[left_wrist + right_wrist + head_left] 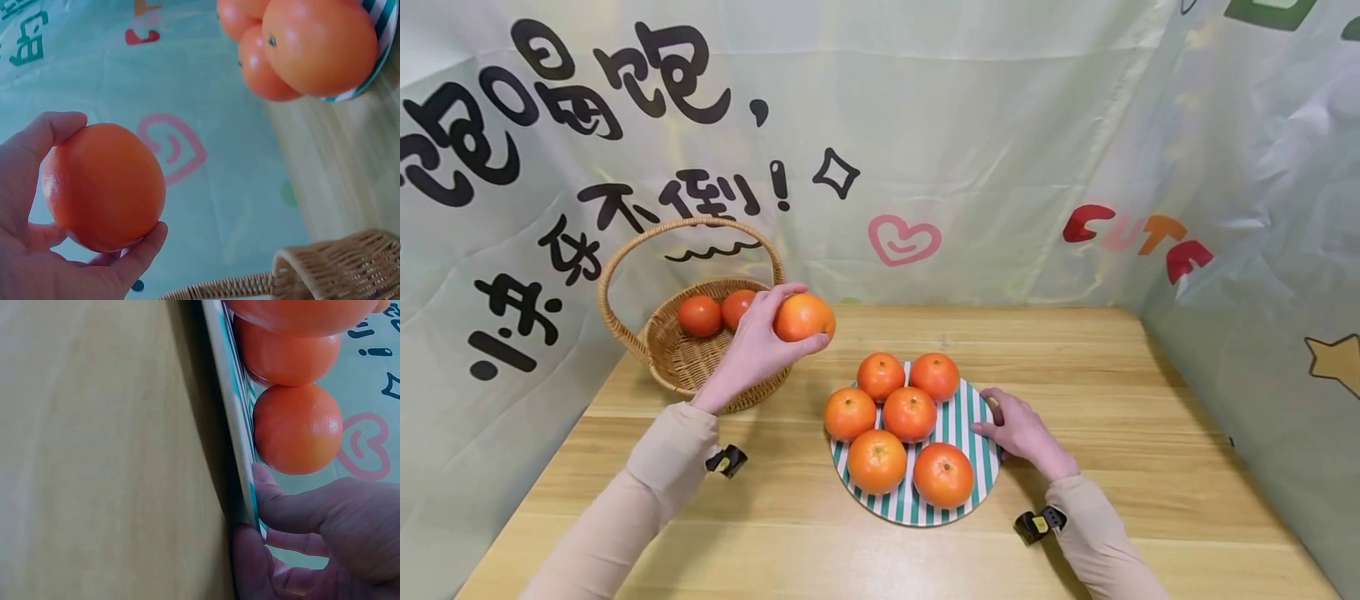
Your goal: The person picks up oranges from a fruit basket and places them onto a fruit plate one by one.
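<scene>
Above the table, between the basket and the plate, my left hand (767, 333) holds an orange (805, 317). In the left wrist view its thumb and fingers (145, 250) curve around the fruit. My right hand (1018, 427) pinches the right edge of a round, green-and-white striped plate (958, 417), thumb on top and fingers at the underside. Several oranges (910, 414) sit on the plate, mostly toward its left and front. Behind my left hand stands a wicker basket (692, 367) with a tall handle; two redder round fruits (700, 317) show inside, one partly covered by the hand.
The wooden table (1075, 358) bears the plate and basket. Printed fabric sheets (985, 167) hang along its back and both sides. A small black wrist device (726, 460) hangs by each sleeve. The basket handle (613, 267) arches up at the left.
</scene>
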### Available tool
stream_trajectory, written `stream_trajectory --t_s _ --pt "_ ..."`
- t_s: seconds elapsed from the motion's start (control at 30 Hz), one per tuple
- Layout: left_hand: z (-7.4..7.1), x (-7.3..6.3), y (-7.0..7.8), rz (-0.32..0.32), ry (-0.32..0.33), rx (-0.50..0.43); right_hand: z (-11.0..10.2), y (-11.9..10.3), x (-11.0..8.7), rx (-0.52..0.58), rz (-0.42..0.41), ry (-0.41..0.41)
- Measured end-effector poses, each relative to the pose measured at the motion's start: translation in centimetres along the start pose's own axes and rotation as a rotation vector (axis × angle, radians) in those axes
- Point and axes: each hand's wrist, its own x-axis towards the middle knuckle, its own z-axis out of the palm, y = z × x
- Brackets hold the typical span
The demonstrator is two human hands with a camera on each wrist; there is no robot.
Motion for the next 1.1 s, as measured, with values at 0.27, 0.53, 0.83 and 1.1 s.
stream_trajectory --t_s 0.27,0.53,0.83,1.1 --pt "1.3 -0.8 1.1 0.019 -0.052 -0.023 0.3 0.1 -0.2 0.008 -0.021 0.026" --pt "2.2 -1.4 2.3 0.066 -0.094 -0.018 0.3 0.2 -0.4 0.004 -0.046 0.039" --pt "2.4 -2.0 3.2 0.085 -0.114 -0.010 0.2 0.2 -0.4 0.008 -0.040 0.038" --pt "2.8 -2.1 3.5 0.130 -0.106 -0.062 0.1 0.0 -0.2 0.031 -0.016 0.006"
